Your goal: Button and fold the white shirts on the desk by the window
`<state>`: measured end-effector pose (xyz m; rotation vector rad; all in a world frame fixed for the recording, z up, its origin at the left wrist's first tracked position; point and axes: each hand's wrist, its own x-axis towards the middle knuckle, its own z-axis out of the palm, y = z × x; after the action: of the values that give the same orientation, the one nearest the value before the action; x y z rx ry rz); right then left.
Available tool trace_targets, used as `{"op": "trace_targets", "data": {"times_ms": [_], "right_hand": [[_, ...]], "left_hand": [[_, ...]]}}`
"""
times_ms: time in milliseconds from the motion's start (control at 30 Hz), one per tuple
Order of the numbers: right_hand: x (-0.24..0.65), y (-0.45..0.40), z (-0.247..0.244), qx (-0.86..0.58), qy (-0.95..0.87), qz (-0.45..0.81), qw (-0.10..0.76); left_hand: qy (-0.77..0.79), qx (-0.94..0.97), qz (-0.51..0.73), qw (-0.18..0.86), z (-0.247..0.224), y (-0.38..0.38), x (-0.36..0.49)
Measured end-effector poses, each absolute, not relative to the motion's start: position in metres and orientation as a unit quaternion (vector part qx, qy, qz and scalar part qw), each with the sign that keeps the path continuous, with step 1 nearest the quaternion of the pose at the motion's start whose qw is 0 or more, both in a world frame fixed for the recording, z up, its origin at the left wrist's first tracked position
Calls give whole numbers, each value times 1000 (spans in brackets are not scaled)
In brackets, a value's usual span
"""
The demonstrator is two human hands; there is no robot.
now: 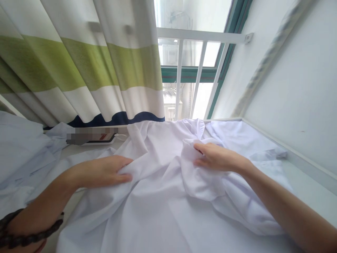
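A large white garment [158, 196], creased and loosely spread, covers the middle of the white surface in front of me. My left hand [104, 171] holds a fold at its left side, with the thumb below and the fingers above, their tips partly sunk in the cloth. On the right, my right hand [219, 157] grips a bunched, raised part of the same garment between thumb and fingers. The cloth hides some fingertips of both hands. A dark beaded bracelet [28, 230] circles my left wrist.
More white cloth [21, 151] is heaped at the left, and folded white cloth [237, 135] lies at the back right. A flat dark-edged object [105, 137], partly blurred, sits behind my left hand. Striped curtains [86, 66], white window bars [197, 72] and a wall [302, 88] bound the surface.
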<state>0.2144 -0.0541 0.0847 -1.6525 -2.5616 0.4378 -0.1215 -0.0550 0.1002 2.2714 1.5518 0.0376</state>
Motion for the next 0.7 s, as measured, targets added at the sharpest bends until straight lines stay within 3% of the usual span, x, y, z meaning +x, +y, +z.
{"op": "trace_targets", "data": {"times_ms": [133, 233, 300, 467, 600, 700], "right_hand": [[198, -72, 98, -400, -885, 238, 5], [192, -79, 98, -351, -860, 360, -84], [194, -77, 94, -347, -833, 420, -99], [222, -52, 103, -384, -788, 482, 14], [242, -7, 120, -536, -749, 364, 138], [249, 40, 115, -668, -666, 275, 188]], "left_hand": [[520, 818, 25, 245, 102, -75, -84], [422, 798, -114, 415, 89, -89, -54], [416, 770, -136, 464, 79, -91, -46], [479, 742, -40, 467, 75, -50, -61], [619, 713, 47, 326, 88, 9, -75], [690, 651, 27, 315, 95, 42, -78]]}}
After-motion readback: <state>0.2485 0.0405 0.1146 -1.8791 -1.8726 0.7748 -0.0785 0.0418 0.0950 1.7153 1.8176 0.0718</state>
